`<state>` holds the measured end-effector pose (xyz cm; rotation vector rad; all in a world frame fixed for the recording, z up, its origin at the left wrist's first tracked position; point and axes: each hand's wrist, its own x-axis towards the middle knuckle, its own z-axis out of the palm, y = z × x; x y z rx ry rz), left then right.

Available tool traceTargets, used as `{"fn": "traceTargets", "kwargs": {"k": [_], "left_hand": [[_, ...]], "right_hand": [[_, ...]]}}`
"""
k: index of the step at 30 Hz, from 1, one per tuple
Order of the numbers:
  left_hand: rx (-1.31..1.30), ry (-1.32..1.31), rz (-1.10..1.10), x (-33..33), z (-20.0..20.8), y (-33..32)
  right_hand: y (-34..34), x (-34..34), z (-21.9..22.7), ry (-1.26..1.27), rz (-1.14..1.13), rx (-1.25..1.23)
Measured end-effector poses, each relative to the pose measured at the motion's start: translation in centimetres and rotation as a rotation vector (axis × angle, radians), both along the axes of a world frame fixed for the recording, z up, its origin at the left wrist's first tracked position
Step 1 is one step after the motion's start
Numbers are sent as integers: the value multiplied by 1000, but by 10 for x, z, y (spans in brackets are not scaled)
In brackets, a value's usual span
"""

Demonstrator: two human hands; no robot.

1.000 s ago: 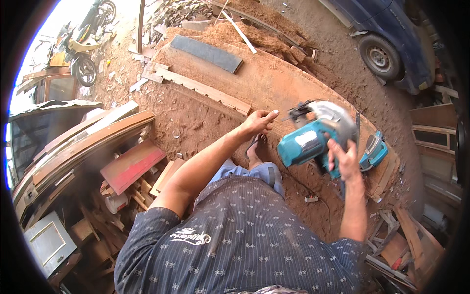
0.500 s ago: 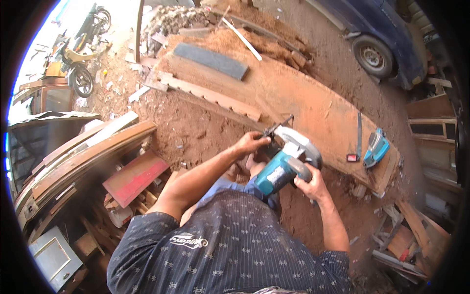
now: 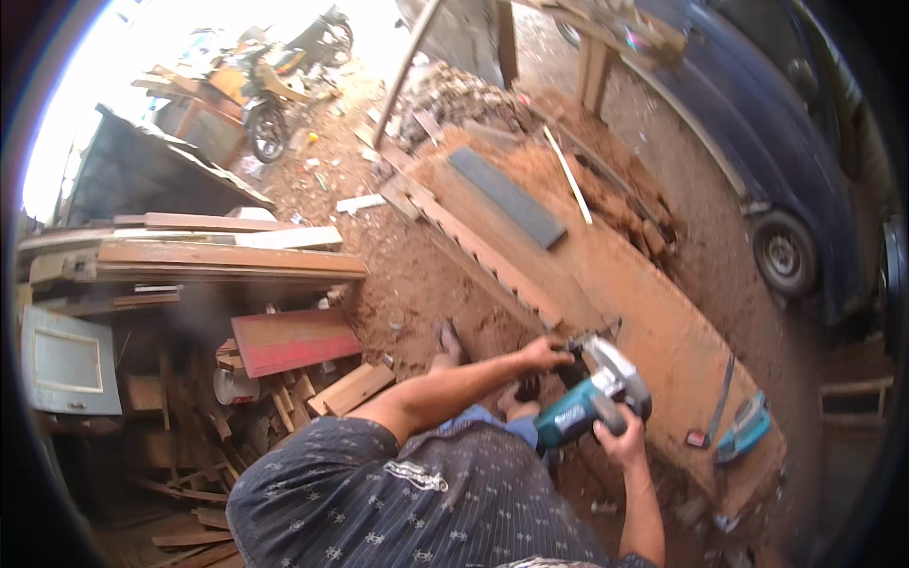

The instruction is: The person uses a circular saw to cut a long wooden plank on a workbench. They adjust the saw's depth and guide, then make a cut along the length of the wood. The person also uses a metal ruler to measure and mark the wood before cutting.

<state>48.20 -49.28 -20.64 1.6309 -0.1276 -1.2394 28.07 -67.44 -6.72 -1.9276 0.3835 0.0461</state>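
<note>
A teal circular saw (image 3: 566,417) with a silver blade guard is held in front of my body, over the near edge of a large brown wooden work surface (image 3: 653,293). My right hand (image 3: 622,439) is wrapped round its rear handle. At the saw's front, my left hand (image 3: 546,354) grips close to the dark base; its fingers are partly hidden. Just beyond that hand lies the end of a long plank (image 3: 473,251) with notches along one edge.
A dark grey board (image 3: 507,197) lies farther back on the surface. To the right are a teal power tool (image 3: 745,426) and a dark flat strip (image 3: 723,393). Stacked timber (image 3: 227,256) and a red panel (image 3: 295,341) stand at left. A blue vehicle (image 3: 757,161) is parked beyond.
The view has turned left, so the surroundings sit farther right and tilted. My feet now show below. Both hands keep their hold on the circular saw.
</note>
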Motion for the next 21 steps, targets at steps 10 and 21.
{"fn": "traceTargets", "kwargs": {"k": [10, 21], "left_hand": [[79, 41, 157, -12, -49, 7], [105, 58, 301, 13, -95, 40]], "right_hand": [[-15, 18, -42, 118, 72, -113], [8, 65, -77, 62, 137, -126]]}}
